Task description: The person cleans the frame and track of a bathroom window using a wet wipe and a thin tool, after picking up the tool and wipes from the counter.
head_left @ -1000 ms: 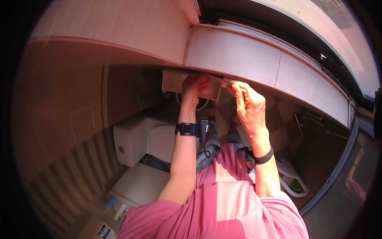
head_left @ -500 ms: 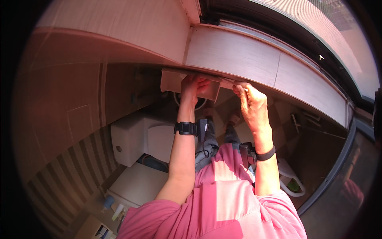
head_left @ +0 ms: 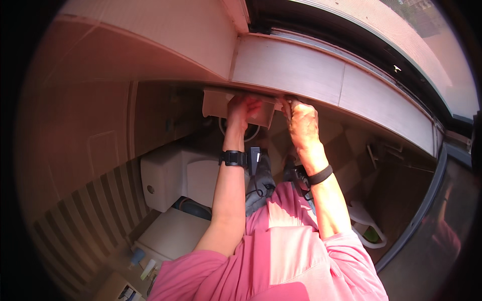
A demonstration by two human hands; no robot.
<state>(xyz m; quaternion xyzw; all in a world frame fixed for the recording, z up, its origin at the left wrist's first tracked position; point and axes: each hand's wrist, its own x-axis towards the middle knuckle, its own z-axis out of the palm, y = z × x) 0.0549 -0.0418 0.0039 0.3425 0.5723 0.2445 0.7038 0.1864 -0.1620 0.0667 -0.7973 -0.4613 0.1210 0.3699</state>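
A pale, open-sided box (head_left: 216, 104) is at the wall just under the window ledge. My left hand (head_left: 243, 108) reaches over it, its fingers curled in front of the box's inside and slightly smeared by motion; what they hold, if anything, is hidden. Close to the box's right end, my right hand (head_left: 303, 120) has its fingers pressed together. A small pale bit (head_left: 278, 106) shows between those fingertips and the box, too small to name. Both wrists carry black straps with small devices.
The tiled ledge (head_left: 291, 62) and window frame (head_left: 346, 47) run above my hands. A white toilet (head_left: 163, 175) stands below left, with a pale lid-like surface (head_left: 173, 231) nearer me. On the right are a white plastic item (head_left: 369, 231) and a dark glass panel (head_left: 427, 241).
My right hand has moved left, up to the box's right end; the pale thin strip by its fingers now shows less. My left hand stays at the box, its fingers shifting slightly.
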